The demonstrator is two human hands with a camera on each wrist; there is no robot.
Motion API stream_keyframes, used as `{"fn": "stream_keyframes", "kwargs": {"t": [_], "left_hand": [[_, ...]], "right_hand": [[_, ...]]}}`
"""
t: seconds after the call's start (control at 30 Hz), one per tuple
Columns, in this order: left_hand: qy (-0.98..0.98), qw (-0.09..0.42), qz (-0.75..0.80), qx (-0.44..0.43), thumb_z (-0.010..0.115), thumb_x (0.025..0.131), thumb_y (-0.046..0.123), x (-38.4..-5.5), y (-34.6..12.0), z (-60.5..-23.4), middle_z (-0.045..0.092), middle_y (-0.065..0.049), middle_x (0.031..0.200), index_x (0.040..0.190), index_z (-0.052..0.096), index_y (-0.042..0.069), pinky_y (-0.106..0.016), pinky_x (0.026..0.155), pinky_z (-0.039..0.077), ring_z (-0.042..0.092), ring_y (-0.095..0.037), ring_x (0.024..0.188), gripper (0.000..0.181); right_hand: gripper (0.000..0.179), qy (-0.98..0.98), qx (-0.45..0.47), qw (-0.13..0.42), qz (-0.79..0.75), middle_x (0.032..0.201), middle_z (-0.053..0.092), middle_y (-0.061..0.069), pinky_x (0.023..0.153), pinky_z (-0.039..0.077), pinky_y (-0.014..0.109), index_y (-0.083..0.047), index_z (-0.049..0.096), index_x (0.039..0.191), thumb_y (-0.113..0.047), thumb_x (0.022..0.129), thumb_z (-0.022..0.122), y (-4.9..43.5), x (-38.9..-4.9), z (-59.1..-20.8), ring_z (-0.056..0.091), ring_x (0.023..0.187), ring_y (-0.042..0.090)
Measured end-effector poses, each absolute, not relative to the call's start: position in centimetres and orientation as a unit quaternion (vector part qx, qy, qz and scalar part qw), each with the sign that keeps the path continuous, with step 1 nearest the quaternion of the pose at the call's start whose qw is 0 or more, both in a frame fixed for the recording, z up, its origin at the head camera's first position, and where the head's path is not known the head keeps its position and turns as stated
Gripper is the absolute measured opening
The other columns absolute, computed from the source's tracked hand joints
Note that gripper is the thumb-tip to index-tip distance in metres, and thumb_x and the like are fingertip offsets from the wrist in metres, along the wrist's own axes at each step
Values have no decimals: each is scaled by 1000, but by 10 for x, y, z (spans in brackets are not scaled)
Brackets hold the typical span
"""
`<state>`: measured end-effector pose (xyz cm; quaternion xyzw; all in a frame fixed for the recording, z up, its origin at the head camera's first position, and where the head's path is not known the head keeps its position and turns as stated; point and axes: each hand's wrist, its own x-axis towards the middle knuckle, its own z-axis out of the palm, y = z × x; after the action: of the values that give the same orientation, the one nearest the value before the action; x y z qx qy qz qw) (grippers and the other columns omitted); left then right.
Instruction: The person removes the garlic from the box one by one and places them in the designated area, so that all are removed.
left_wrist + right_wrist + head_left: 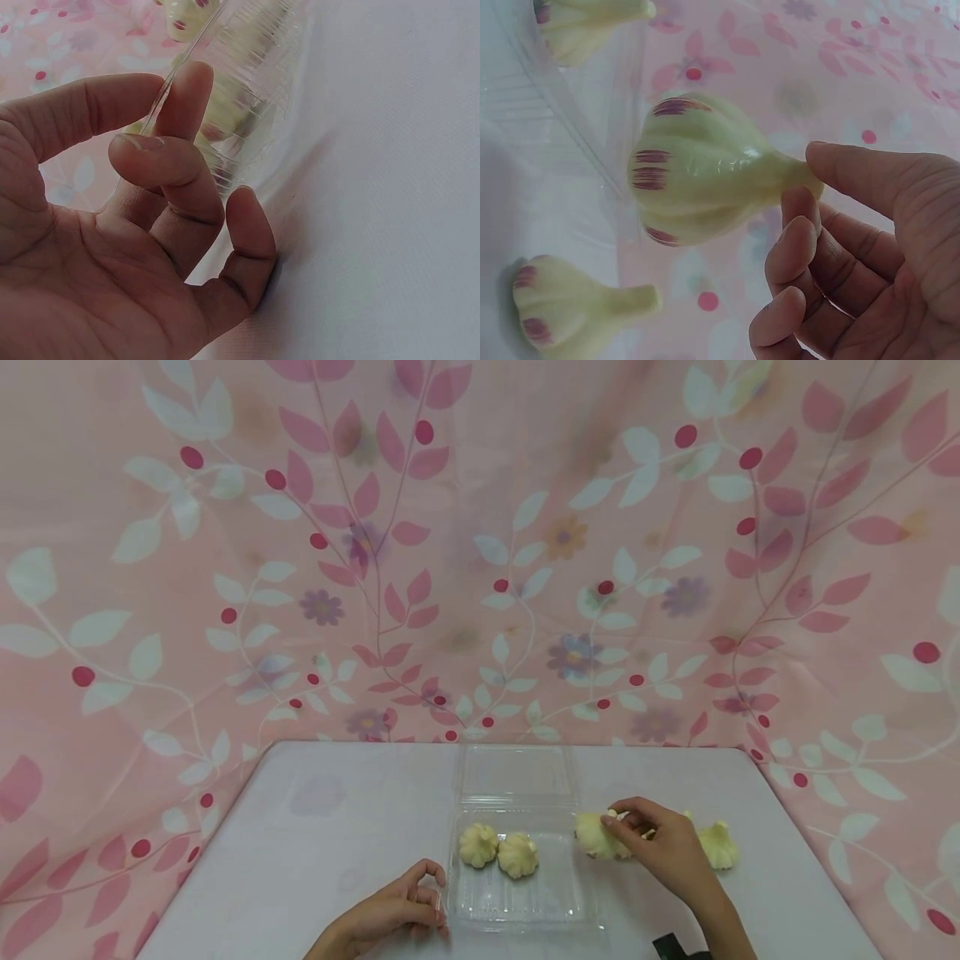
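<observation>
A clear plastic box lies with its lid folded back. Two garlic bulbs with pale, ribbed sides sit side by side in its left half. At the box's left edge, my left hand pinches the thin plastic rim, seen between its fingers in the left wrist view. My right hand holds another garlic bulb by its stem, with thumb and fingertips, over the box's right edge. Purple streaks mark this bulb's rounded end, which points left toward the box.
On the table, another garlic bulb lies right of my right hand, which partly hides things behind it. The clear lid lies flat toward the back. A patterned pink cloth hangs behind the table. A black strap shows by my right wrist.
</observation>
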<state>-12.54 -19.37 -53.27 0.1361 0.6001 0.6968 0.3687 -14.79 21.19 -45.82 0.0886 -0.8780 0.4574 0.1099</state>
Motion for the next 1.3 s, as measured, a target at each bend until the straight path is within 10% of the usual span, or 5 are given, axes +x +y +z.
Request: {"fn": "stream_keyframes", "kwargs": {"t": [1.3], "left_hand": [[594, 372, 699, 139, 60, 93, 3, -126, -195, -533, 72, -7, 89, 123, 31, -1, -22, 60, 37, 54, -9, 68, 42]], "right_hand": [[17, -895, 40, 110, 431, 70, 66, -8, 55, 47, 25, -13, 72, 92, -23, 83, 81, 242, -136, -476, 59, 62, 8]]}}
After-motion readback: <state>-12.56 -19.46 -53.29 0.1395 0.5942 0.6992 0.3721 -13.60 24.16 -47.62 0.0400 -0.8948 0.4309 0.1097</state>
